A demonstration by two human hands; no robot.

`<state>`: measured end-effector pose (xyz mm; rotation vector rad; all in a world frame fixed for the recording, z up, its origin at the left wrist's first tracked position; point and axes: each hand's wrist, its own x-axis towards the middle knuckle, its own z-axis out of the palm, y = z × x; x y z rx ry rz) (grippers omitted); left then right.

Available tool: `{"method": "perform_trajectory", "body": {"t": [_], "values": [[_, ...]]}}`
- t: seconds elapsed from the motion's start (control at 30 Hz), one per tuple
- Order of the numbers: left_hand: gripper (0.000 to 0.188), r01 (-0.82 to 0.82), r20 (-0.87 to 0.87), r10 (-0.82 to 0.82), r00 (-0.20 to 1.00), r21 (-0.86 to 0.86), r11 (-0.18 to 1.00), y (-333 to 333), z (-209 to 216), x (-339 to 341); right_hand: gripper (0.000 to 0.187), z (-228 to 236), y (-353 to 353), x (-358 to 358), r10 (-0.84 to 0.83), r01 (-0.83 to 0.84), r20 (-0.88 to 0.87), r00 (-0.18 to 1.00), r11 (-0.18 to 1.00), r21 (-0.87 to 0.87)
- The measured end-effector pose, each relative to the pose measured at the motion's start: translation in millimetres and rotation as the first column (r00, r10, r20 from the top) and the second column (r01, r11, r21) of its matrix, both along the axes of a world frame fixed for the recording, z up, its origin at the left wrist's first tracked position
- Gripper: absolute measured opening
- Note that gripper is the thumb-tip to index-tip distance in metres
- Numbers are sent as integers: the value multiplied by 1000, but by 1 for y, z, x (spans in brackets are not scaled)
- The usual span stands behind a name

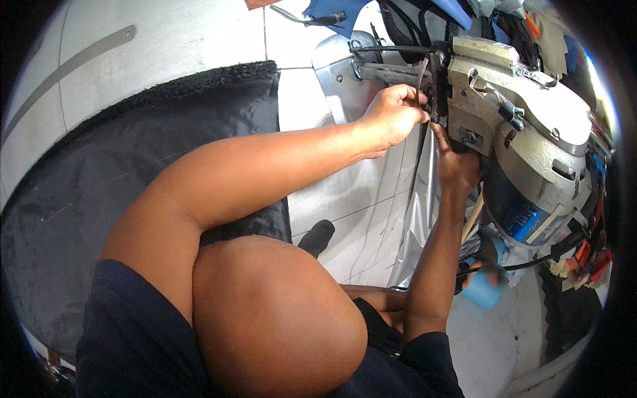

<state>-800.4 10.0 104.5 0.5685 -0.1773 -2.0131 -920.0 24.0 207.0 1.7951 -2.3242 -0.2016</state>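
My left hand (396,118) is closed in a pinch beside the working side of a pale metal machine (478,96). A thin brownish strip (421,76) runs down into its fingertips. My right hand (458,162) reaches up under the machine's head, one finger pointing toward the left fingertips. Its other fingers are partly hidden by the machine, so its grip does not show. A flat metal arm (385,71) sticks out of the machine to the left, just above my left hand.
A rounded motor housing (531,205) hangs on the right. Silvery plastic sheeting (424,205) drops below my hands. Black sheet material (219,113) lies at the left. A long metal strip (79,63) rests on the pale tiled surface. Fabric scraps (590,265) lie at the right.
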Motion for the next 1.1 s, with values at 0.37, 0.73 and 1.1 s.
{"method": "perform_trajectory", "body": {"t": [0.37, 0.73, 1.1], "values": [[10, 89, -3, -89, 996, -32, 996, 4, -6, -9, 83, -3, 0, -10, 3, -3, -60, 998, 1000, -1], [9, 0, 155, 36, 987, -224, 975, 5, -23, -13, 81, -3, 1, -15, 48, -42, 117, 992, 998, -48], [9, 34, 240, 21, 971, -223, 974, -7, -31, -25, 85, -5, -2, -16, 68, -68, -28, 997, 998, -14]]}}
